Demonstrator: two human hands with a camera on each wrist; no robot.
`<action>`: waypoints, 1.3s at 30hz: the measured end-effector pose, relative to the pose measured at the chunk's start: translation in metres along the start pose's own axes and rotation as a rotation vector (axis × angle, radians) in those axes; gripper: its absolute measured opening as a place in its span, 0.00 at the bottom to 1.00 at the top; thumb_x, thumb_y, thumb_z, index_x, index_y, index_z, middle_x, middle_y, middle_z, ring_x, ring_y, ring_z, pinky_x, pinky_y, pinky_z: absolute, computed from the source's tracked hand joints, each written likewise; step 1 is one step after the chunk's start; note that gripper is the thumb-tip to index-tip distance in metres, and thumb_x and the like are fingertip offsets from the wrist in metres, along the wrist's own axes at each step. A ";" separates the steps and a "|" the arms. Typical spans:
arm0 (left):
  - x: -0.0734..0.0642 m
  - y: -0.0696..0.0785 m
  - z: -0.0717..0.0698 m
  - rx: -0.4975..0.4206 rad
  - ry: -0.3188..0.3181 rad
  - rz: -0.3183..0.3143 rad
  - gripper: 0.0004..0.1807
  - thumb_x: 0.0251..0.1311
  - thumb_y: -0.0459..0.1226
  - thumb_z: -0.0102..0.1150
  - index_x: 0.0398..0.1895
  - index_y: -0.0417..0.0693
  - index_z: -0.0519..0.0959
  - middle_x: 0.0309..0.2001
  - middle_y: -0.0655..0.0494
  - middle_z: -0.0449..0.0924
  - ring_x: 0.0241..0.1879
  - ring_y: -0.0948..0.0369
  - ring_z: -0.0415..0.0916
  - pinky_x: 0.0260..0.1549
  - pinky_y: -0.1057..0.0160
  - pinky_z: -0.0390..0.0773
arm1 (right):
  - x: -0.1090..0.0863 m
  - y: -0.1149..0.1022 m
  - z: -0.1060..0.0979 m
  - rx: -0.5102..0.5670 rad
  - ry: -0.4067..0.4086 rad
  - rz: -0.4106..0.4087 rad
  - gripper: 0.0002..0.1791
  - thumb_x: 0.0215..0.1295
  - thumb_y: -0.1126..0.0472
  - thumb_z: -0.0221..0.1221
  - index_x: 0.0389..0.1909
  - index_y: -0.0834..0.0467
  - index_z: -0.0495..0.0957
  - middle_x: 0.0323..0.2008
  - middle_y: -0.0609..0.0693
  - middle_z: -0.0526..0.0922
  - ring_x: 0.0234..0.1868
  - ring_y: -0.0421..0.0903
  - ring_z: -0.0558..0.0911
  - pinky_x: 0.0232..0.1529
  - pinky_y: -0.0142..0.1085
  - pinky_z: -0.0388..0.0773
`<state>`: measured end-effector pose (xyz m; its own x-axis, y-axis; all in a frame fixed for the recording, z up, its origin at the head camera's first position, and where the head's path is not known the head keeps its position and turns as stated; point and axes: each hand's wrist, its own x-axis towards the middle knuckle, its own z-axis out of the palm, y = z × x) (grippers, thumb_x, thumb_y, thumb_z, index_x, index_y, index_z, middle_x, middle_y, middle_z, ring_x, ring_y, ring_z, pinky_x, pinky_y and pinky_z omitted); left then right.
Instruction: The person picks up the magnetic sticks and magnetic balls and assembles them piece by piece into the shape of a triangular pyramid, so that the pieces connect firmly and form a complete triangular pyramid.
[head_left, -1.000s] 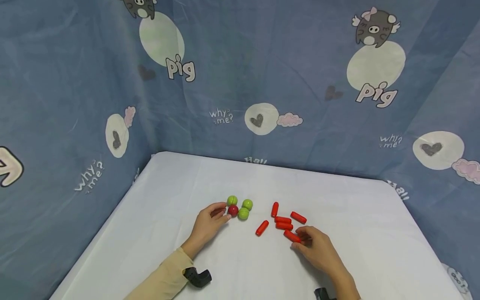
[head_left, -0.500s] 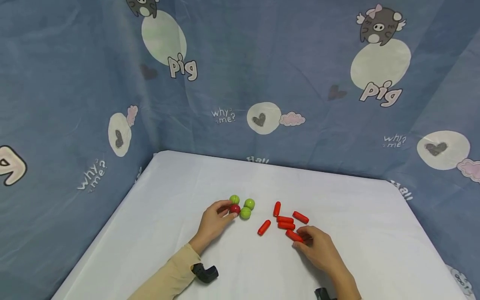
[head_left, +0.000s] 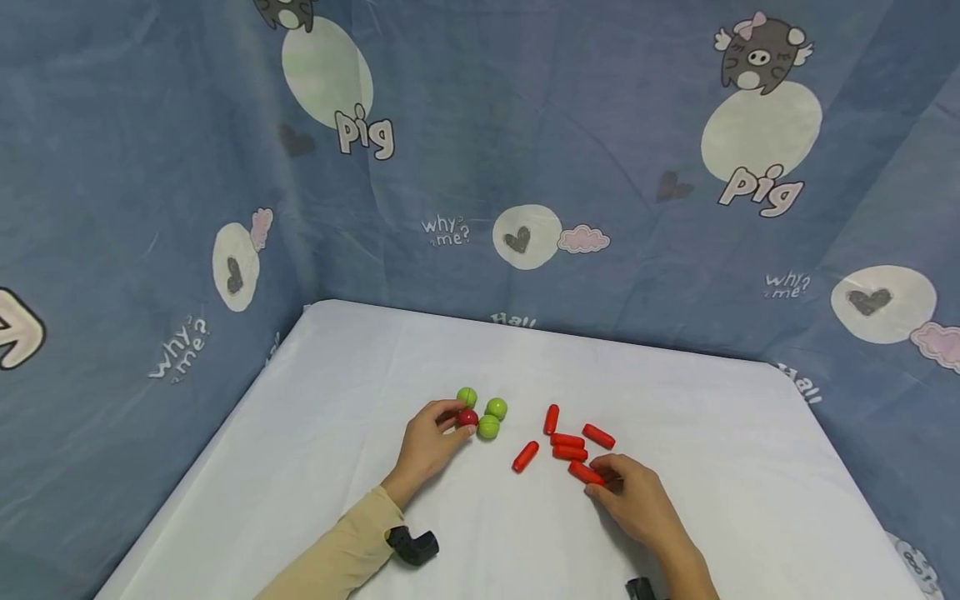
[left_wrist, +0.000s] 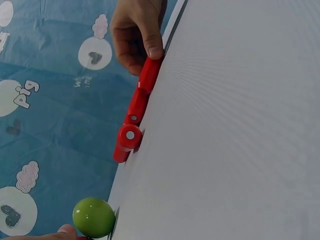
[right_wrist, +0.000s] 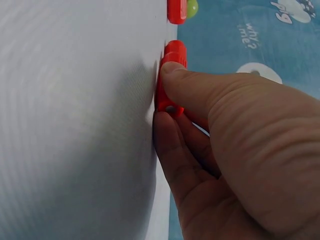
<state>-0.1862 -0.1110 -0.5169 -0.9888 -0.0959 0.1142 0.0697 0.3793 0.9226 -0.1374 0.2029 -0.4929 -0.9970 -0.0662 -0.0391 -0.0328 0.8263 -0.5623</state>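
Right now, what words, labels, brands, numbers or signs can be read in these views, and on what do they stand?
"pig": blue backdrop, twice in the head view.
"why me?": backdrop, three times there.
"Ha!!" or "Hall": backdrop by the table; ending unclear.
Left-edge letter: cut off.
Lower-right lettering: too small.
Balls, red pieces: no readable text.

Blue cloth [head_left: 465, 158] printed with pigs [head_left: 759, 60], hearts [head_left: 517, 240] and pink clouds [head_left: 583, 239] hangs behind a white table [head_left: 510, 533].
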 end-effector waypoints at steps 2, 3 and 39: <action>0.000 0.000 0.000 0.007 0.002 0.001 0.22 0.56 0.32 0.74 0.54 0.38 0.82 0.55 0.43 0.81 0.59 0.47 0.80 0.56 0.61 0.81 | 0.000 0.000 0.000 -0.003 -0.001 -0.002 0.18 0.57 0.60 0.74 0.49 0.53 0.85 0.42 0.46 0.87 0.40 0.40 0.84 0.50 0.43 0.85; 0.000 0.001 0.001 0.006 0.003 -0.003 0.22 0.56 0.32 0.74 0.54 0.39 0.82 0.55 0.43 0.81 0.59 0.48 0.81 0.56 0.62 0.81 | 0.000 0.000 0.000 -0.006 -0.001 -0.004 0.18 0.57 0.60 0.74 0.49 0.53 0.85 0.42 0.46 0.87 0.40 0.40 0.84 0.50 0.43 0.85; 0.002 0.005 0.001 0.019 0.002 0.002 0.19 0.58 0.32 0.72 0.53 0.41 0.82 0.55 0.43 0.83 0.56 0.49 0.82 0.54 0.59 0.83 | -0.001 0.003 -0.002 -0.029 0.026 -0.042 0.16 0.60 0.61 0.72 0.50 0.53 0.86 0.45 0.47 0.87 0.44 0.43 0.83 0.53 0.46 0.84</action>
<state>-0.1880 -0.1080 -0.5128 -0.9884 -0.0975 0.1166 0.0688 0.3969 0.9153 -0.1364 0.2065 -0.4926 -0.9961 -0.0875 0.0056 -0.0767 0.8390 -0.5388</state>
